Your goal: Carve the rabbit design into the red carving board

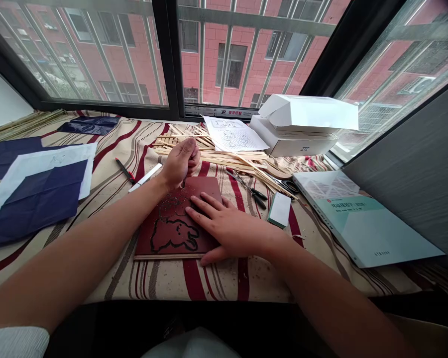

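While the left grip [179, 161] clamps a tool [183, 183] at the board's top edge [201, 178], the right grip [227, 226] lies open

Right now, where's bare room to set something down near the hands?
Striped cloth shows in front of the carved red block, and between the navy paper and the forearm of the left hand. It's crowded past the right hand, where wooden sticks, scissors and a white box sit.
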Demonstrator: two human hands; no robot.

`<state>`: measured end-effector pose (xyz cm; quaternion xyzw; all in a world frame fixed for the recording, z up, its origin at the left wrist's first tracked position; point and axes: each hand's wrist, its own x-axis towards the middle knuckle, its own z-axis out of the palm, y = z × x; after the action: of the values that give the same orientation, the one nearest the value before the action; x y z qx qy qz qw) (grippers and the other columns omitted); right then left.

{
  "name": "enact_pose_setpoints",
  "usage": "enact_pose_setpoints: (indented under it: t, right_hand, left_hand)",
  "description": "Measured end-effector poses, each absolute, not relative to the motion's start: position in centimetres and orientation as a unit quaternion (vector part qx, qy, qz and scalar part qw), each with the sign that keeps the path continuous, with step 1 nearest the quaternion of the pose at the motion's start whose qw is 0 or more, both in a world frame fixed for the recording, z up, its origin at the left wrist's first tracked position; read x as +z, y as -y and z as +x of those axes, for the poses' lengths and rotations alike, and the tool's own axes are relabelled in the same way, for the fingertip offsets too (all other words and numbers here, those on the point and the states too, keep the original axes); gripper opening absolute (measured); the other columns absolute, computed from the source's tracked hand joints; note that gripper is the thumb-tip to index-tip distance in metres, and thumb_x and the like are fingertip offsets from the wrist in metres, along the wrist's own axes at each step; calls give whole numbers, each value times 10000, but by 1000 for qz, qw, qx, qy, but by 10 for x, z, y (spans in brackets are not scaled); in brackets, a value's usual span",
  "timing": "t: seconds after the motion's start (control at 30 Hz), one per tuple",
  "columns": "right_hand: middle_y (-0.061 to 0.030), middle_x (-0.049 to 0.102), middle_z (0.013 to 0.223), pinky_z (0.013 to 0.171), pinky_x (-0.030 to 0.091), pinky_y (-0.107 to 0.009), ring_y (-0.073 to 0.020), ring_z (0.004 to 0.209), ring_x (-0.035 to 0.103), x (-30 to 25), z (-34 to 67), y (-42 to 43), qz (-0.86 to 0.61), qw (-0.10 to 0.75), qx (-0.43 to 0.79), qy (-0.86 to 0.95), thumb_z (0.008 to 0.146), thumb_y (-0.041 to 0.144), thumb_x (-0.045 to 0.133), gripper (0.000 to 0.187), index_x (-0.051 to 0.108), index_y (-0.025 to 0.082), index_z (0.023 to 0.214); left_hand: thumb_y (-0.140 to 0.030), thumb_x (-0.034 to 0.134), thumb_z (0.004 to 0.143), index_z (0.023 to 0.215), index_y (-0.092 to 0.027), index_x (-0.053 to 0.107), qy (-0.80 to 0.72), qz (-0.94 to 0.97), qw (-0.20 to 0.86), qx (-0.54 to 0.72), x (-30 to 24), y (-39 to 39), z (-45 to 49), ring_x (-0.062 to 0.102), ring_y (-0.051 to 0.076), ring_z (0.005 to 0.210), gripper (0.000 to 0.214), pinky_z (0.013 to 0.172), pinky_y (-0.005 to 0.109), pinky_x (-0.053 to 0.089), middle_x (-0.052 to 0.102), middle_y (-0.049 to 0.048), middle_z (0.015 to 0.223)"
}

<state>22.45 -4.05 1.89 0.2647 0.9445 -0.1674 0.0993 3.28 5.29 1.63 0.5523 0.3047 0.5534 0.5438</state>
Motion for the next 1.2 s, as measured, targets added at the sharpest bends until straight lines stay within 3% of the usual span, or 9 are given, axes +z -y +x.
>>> enact_pose_setpoints:
  t: [0.13,0.33,0.5,0.63,0.77,0.87,1.07,1.2]
  right_hand:
    - [-212,-22,1859,1352,182,-772,-462,1752,-7,21,223,41,270,112,-164,-942,957,734,723,1215,112,112,1803]
    - [-213,-46,1856,1343,220,-773,-466,1748,-27,25,219,43,274,127,-160,-940,943,756,726,1252,85,109,1802]
    - [-231,-69,1848,1323,230,-802,-478,1743,-54,27,217,43,276,136,-170,-936,945,719,752,1261,64,99,1800]
    - [-251,-79,1841,1319,236,-804,-491,1738,-69,27,217,43,274,131,-180,-936,941,705,766,1264,74,84,1798]
    - [-245,-99,1839,1320,235,-801,-483,1738,-86,26,218,43,273,132,-188,-934,943,701,766,1261,71,90,1798]
    - [-243,-106,1839,1321,229,-800,-483,1736,-94,26,218,43,274,133,-192,-933,945,697,766,1256,69,97,1800]
    - [-258,-97,1833,1310,232,-816,-495,1734,-82,27,217,42,268,131,-191,-935,963,641,778,1227,77,77,1798]
    - [-266,-102,1830,1299,223,-837,-506,1731,-85,27,217,41,270,142,-190,-933,955,652,783,1244,69,82,1798]
  left_hand:
    - [-584,669,1060,702,-210,446,-343,543,544,540,18,-54,42,269,35,383,564,362,152,217,356,-102,501]
    - [-533,751,1024,678,-214,456,-377,493,451,642,9,-58,55,318,45,410,556,373,206,226,405,-80,512]
    - [-569,743,1018,697,-234,437,-415,402,385,720,8,-61,57,257,53,421,556,388,244,195,341,-91,510]
    - [-623,786,968,687,-232,433,-379,469,459,653,12,-56,50,245,45,397,597,372,230,163,348,-94,499]
    - [-742,830,860,676,-225,474,-291,581,585,485,13,-53,34,240,49,404,655,371,190,176,322,-98,491]
    - [-775,836,830,654,-228,445,-271,593,616,441,14,-55,28,193,42,395,694,366,183,172,273,-112,475]
    - [-637,774,976,705,-231,463,-348,526,469,618,10,-54,47,277,51,406,578,372,224,188,371,-88,520]
    - [-584,717,1040,743,-250,406,-398,407,378,730,2,-60,54,252,52,407,544,380,249,188,324,-93,537]
